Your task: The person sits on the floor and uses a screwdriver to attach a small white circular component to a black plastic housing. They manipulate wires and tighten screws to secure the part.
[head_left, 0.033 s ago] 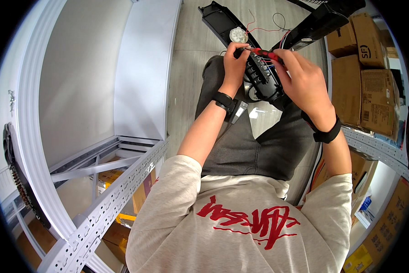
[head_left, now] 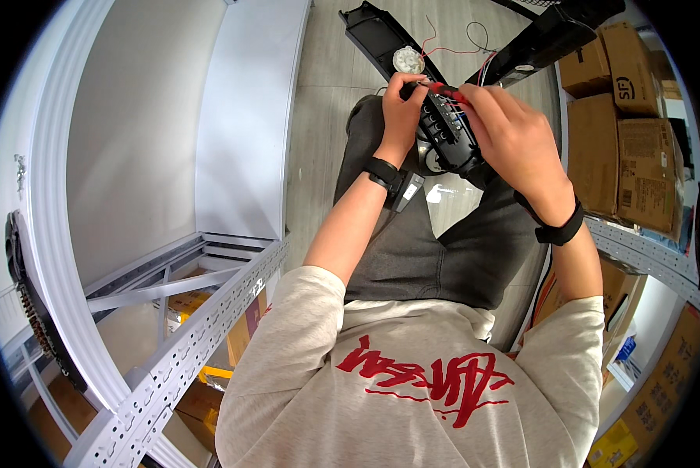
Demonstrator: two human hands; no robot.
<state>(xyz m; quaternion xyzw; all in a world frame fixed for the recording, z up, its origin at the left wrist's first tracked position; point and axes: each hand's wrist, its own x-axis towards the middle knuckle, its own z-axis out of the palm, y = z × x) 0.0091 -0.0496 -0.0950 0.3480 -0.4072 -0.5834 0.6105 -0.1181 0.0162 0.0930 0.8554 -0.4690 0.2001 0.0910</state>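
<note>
My right hand (head_left: 515,140) is closed round the red-and-black handle of a screwdriver (head_left: 447,91), which points left. At its tip, the thumb and fingers of my left hand (head_left: 401,117) are pinched together; what lies between them is too small to make out. Both hands are over a long black plastic housing (head_left: 377,33) that extends between my knees. A white round part (head_left: 408,59) sits on it just beyond my left fingers. Below the screwdriver, a dark strip with a row of round parts (head_left: 437,118) shows in the housing, partly covered by my hands.
Another long black piece (head_left: 549,45) lies at the far right, with thin red and black wires (head_left: 453,51) between the two. Cardboard boxes (head_left: 592,144) fill a shelf on the right. To the left stand a white panel (head_left: 245,117) and a perforated metal rack (head_left: 186,335).
My right hand has shifted slightly left along the screwdriver handle, covering more of it. My left hand and the housing stay where they were.
</note>
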